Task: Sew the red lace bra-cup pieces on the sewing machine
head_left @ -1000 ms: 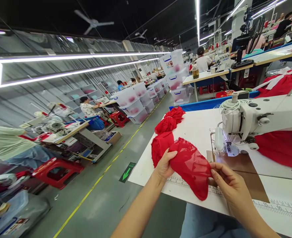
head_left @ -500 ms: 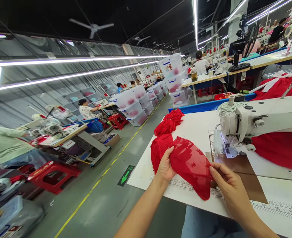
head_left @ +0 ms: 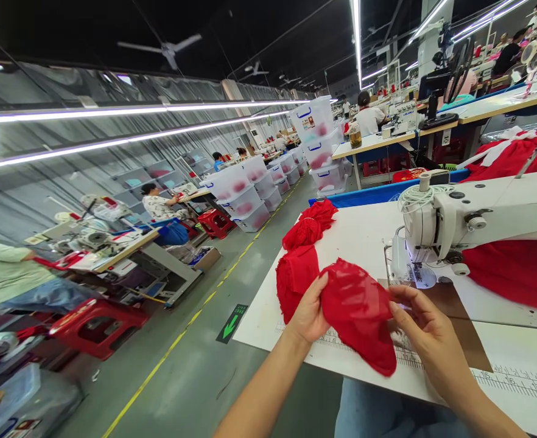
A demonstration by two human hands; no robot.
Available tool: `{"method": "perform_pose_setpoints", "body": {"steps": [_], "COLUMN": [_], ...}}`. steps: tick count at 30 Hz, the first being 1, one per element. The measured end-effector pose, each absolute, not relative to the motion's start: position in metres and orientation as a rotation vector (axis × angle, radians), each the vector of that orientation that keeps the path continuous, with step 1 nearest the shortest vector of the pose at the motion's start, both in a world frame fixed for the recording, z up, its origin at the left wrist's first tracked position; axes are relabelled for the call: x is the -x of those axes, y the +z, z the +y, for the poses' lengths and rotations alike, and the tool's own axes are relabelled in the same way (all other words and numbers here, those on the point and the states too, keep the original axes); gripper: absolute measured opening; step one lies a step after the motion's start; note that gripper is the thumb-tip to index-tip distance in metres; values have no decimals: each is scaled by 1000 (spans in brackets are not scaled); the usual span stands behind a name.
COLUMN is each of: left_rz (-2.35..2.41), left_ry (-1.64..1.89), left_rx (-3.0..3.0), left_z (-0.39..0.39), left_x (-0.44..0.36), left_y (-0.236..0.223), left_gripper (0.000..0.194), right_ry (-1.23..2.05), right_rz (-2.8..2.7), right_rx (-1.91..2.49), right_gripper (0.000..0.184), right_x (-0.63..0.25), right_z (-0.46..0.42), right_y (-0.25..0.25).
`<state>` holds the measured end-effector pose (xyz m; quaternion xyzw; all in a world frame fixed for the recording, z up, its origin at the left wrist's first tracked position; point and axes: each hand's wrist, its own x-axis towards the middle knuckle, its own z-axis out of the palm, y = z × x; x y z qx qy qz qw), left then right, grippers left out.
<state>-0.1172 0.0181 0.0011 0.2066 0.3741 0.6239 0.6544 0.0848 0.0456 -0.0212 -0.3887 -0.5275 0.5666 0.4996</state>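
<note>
A thin, sheer piece of red fabric (head_left: 357, 310) hangs between my two hands above the front edge of the white sewing table (head_left: 364, 234). My left hand (head_left: 312, 310) pinches its left side, thumb on top. At the right edge, my right hand (head_left: 426, 328) grips the cloth between thumb and fingertips. Behind my left hand lies a folded stack of red fabric (head_left: 296, 277), with a bunched red bundle (head_left: 312, 225) farther back. The white sewing machine (head_left: 433, 225) stands just beyond my right hand, its needle area lit.
A brown plate (head_left: 460, 328) lies by the needle, and a printed ruler (head_left: 510, 382) runs along the front edge. More red fabric (head_left: 515, 274) lies behind the machine arm. Left of the table are a floor aisle, a red stool (head_left: 97, 325) and stacked clear bins (head_left: 241, 194). Several people sit at other machines.
The red piece has shifted slightly right and down, and its surface is more folded over. My right hand has moved a little right with its edge.
</note>
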Motion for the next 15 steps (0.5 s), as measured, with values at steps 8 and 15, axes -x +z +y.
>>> {"method": "perform_pose_setpoints", "body": {"steps": [8,15], "left_rz": [1112,1171], "left_ry": [582,325], "left_rx": [-1402,-1560], "left_z": [-5,19], "left_x": [84,75], "left_y": [34,22], "left_gripper": [30,21], "right_ry": [1410,1386], "right_rz": [-1795,-1704], "right_rx": [723,1152], "right_gripper": [17,26], "right_x": [-138,-248], "right_z": [43,62], "right_y": [17,18]}}
